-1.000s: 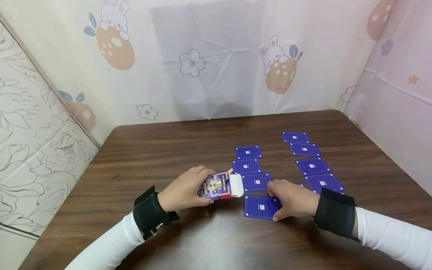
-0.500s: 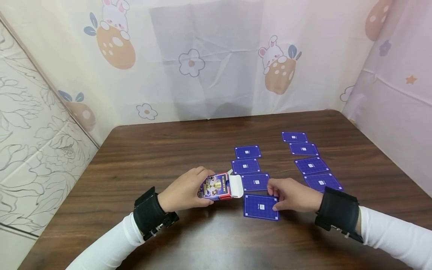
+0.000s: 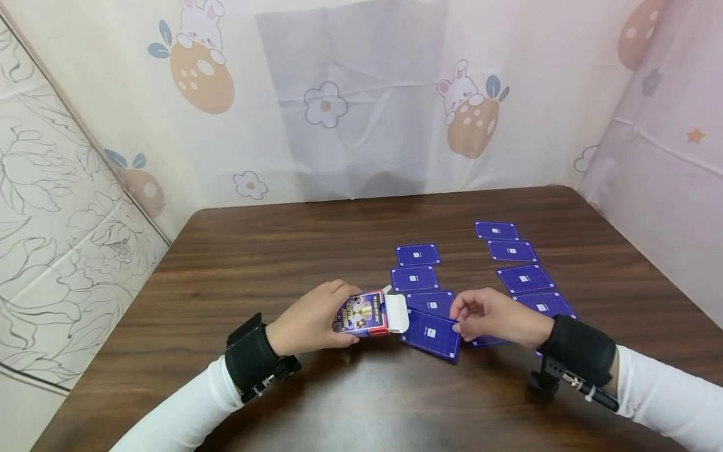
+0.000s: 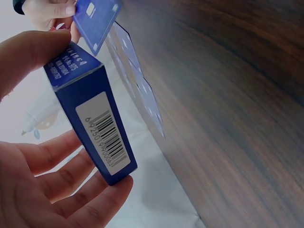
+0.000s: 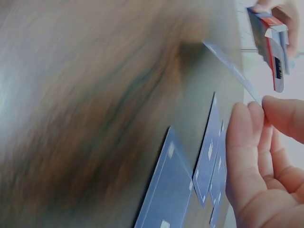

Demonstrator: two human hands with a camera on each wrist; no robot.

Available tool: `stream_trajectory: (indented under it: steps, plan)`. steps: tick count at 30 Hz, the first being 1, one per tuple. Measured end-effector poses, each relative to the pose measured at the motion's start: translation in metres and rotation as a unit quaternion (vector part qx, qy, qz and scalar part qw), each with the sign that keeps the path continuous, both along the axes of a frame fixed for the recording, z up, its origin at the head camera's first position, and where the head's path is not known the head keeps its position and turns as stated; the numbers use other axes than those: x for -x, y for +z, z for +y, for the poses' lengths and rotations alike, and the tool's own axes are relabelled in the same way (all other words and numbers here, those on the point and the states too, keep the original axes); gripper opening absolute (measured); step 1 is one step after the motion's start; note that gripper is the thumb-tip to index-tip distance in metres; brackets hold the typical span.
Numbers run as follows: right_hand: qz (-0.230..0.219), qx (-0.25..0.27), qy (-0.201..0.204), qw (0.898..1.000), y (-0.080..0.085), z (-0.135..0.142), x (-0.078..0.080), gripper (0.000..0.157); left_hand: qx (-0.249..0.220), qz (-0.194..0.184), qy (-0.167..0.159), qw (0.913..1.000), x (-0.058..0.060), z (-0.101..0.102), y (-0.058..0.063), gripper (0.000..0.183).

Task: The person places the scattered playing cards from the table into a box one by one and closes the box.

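Left hand (image 3: 310, 319) grips box (image 3: 361, 314); right hand (image 3: 503, 317), at its three o'clock, pinches card (image 3: 430, 334), best held lightly, unbent.

Box (image 3: 361, 312) in left fingers (image 4: 102, 202): smooth printed cardboard. Card (image 3: 430, 334) at right fingertips (image 5: 242, 126): smooth, paper-like. Tabletop (image 3: 339, 402) below fingers: wood-grain, slight sheen.

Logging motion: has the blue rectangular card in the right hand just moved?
Yes, up the head view: the held card now overlaps the flat blue card beyond.
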State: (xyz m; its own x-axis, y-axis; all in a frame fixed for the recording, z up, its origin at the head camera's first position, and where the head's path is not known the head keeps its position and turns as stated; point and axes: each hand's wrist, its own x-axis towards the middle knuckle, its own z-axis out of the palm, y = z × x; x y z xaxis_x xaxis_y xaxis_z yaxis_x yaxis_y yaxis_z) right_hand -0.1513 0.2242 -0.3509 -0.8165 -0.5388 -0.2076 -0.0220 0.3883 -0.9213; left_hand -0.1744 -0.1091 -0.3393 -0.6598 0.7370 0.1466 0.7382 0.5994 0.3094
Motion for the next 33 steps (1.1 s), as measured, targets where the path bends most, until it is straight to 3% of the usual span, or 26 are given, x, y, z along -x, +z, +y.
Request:
stream_trajectory:
  steps: [8,16,25,33]
  plan:
    - [-0.005,0.027,-0.103,0.994,0.011,0.004,0.001,0.026,-0.002,-0.003,0.003,1.0,-0.001,0.0,-0.002,0.067]
    - [0.095,-0.005,-0.206,0.974,0.024,-0.001,-0.003,0.031,-0.006,0.002,-0.002,1.0,-0.001,0.0,-0.004,0.067]
    - [-0.005,0.139,-0.198,0.97,0.023,-0.009,-0.001,0.027,-0.01,0.0,-0.006,0.9999,-0.004,0.002,-0.006,0.066]
    - [-0.026,0.157,-0.195,0.968,0.018,-0.021,0.001,0.028,-0.012,0.007,-0.013,0.9998,-0.005,0.004,-0.005,0.065]
